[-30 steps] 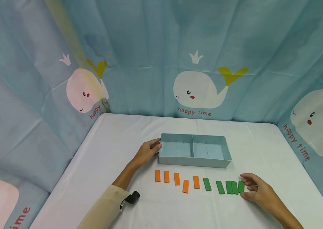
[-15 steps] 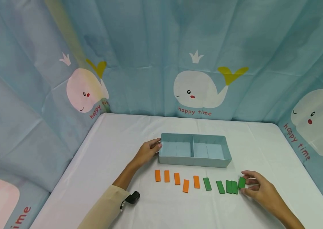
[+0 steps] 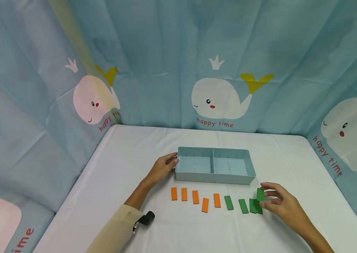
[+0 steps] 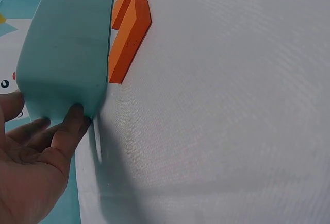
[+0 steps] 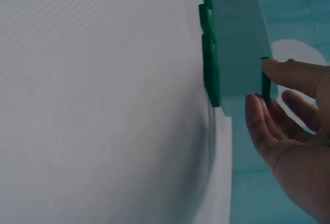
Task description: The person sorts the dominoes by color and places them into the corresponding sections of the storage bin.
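Observation:
My right hand pinches a green rectangular tile between thumb and fingers. In the right wrist view, that tile shows edge-on. In the head view it overlaps the end of a green tile lying below it. A shallow blue-grey box with two compartments, both empty, stands behind the tile row. My left hand touches the box's left end. Its fingertips rest against the outside of that end wall in the left wrist view.
Several orange tiles lie spaced out before the box, left of several green tiles. White cloth covers the table. A blue curtain with whale prints surrounds its back and sides. The left wrist wears a black device.
My right hand has lifted the rightmost green tile off the cloth and carried it left and toward the box. My left hand and the box have stayed put.

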Motion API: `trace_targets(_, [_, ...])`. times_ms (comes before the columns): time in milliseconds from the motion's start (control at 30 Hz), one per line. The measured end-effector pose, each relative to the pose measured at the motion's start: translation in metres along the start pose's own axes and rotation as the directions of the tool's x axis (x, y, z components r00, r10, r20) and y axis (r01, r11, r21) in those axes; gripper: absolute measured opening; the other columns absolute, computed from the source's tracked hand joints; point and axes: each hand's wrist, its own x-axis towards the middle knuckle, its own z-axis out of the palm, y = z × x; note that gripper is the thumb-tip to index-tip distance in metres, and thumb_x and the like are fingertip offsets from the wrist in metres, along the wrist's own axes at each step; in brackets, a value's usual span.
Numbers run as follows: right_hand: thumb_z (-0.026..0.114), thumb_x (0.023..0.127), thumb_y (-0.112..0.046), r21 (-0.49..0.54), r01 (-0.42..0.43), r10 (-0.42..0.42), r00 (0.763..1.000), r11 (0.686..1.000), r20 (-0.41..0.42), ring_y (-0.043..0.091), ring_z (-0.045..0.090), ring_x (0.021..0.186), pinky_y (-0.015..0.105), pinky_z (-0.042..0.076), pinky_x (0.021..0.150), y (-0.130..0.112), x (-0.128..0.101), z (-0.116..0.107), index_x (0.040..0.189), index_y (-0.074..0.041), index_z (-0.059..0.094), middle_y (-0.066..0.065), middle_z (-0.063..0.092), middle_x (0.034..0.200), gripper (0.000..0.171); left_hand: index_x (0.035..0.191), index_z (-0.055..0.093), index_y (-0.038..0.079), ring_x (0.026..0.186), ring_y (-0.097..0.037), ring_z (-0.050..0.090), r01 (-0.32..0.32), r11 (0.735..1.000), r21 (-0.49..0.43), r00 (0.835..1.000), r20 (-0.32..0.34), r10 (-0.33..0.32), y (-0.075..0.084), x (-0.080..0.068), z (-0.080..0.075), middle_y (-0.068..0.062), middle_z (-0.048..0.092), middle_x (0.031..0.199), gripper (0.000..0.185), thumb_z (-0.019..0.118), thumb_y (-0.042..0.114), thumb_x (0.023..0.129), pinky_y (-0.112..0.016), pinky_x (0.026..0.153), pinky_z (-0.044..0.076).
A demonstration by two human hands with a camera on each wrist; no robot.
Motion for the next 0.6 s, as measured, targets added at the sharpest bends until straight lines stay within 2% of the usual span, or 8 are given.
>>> trace_targets(333, [0.081,0.095,-0.01,0.041,0.117,-0.117,0.993,0.992,0.003,-0.002,0.065,0.11,0.021,0.062,0.082,-0.017,0.011,0.008,0.144,-0.003,0.058,0.014,0.063,0.136,0.054,0.16,0.046,0.005,0.143,-0.033,0.056,0.012,1.0,-0.029,1.0,0.011,-0.011,0.001,-0.002,0.001,-0.019,0.055,0.157,0.058,0.06,0.031,0.111,-0.043,0.111,0.055])
trace_targets(500, [0.081,0.096,-0.009,0.02,0.159,-0.159,0.987,0.987,-0.014,-0.003,0.063,0.112,0.017,0.06,0.084,-0.026,0.02,0.01,0.144,-0.005,0.058,0.013,0.064,0.137,0.054,0.159,0.047,0.005,0.144,-0.033,0.055,-0.005,1.0,-0.008,1.0,-0.007,0.005,0.001,-0.003,0.001,-0.018,0.055,0.157,0.057,0.061,0.031,0.11,-0.045,0.111,0.054])
trace_targets(600, [0.08,0.096,-0.008,0.035,0.188,-0.187,0.982,0.982,-0.02,-0.001,0.063,0.113,0.017,0.06,0.085,-0.031,0.026,0.011,0.144,-0.005,0.057,0.016,0.063,0.137,0.054,0.159,0.048,0.005,0.144,-0.033,0.055,-0.008,1.0,0.012,1.0,-0.022,0.009,0.001,-0.002,0.002,-0.018,0.056,0.156,0.057,0.061,0.03,0.11,-0.047,0.113,0.053])
